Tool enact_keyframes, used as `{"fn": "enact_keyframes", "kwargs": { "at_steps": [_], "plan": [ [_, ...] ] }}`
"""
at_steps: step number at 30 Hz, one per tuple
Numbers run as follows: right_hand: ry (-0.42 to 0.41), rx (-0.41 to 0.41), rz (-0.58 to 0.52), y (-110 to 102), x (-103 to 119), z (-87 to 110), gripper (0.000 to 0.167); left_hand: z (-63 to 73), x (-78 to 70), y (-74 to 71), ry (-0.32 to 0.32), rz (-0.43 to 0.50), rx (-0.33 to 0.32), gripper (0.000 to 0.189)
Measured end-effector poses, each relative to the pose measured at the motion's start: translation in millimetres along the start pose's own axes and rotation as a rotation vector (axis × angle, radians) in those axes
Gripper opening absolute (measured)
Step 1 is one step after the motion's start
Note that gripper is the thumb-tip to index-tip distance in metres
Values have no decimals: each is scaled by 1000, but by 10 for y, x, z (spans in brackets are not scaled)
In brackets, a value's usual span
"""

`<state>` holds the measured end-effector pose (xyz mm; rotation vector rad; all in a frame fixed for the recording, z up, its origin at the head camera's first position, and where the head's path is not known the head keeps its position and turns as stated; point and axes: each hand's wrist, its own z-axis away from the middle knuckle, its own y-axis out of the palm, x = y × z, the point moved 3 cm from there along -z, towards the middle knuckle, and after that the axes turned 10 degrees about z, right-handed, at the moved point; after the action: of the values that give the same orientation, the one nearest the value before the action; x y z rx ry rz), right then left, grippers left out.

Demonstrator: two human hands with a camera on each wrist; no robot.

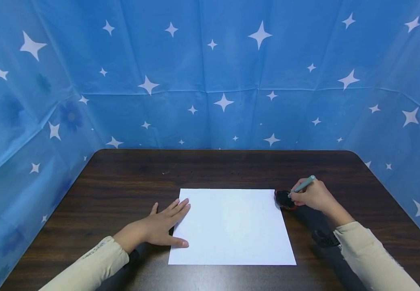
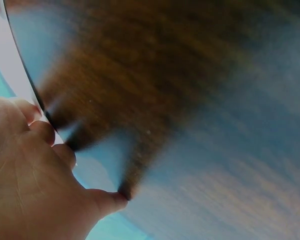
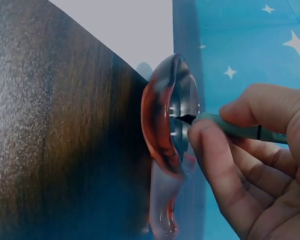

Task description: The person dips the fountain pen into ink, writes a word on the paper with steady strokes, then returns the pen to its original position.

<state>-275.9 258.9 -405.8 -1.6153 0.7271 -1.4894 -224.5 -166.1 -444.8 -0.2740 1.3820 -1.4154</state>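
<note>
A blank white sheet of paper lies on the table. My left hand rests with spread fingers on its left edge, thumb lower down on the sheet; the left wrist view shows this hand from the palm side. At the sheet's upper right corner sits a small shallow dish with a dark inside and a reddish rim. My right hand pinches a green pen between thumb and fingers, tilted over the dish. In the right wrist view the pen's dark pointed tip is inside the hollow of the glossy dish.
The dark wood-grain table extends around the paper. A blue curtain with white stars hangs behind it and at both sides. Shadows of the right hand and forearm fall across the table at right.
</note>
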Motion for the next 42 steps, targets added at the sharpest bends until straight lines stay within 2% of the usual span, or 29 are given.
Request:
{"fn": "enact_keyframes", "kwargs": {
  "at_steps": [5,11,13,17,20,24,33,42],
  "plan": [
    [-3,-1,2,-10,21,12,11,2,-3,-1,2,0,-2,105],
    [40,-37,-7,-32,29,39,14,-3,0,3,7,-4,-5,105],
    [53,-61,-44,-43,47,49,15,0,4,3,3,-5,-5,105],
    [53,-85,-186,-33,118,66,17,7,11,7,0,-5,-6,105],
    [34,-70,-283,1,192,64,20,8,6,3,3,-2,-7,105],
    [7,-45,-338,62,316,37,22,13,-9,-7,9,3,-5,105],
    [-32,-1,-369,272,583,-54,19,-8,14,-3,1,-1,-1,107],
    [-110,78,-396,439,846,-133,16,0,20,9,-2,-1,-8,106]
  ]
}}
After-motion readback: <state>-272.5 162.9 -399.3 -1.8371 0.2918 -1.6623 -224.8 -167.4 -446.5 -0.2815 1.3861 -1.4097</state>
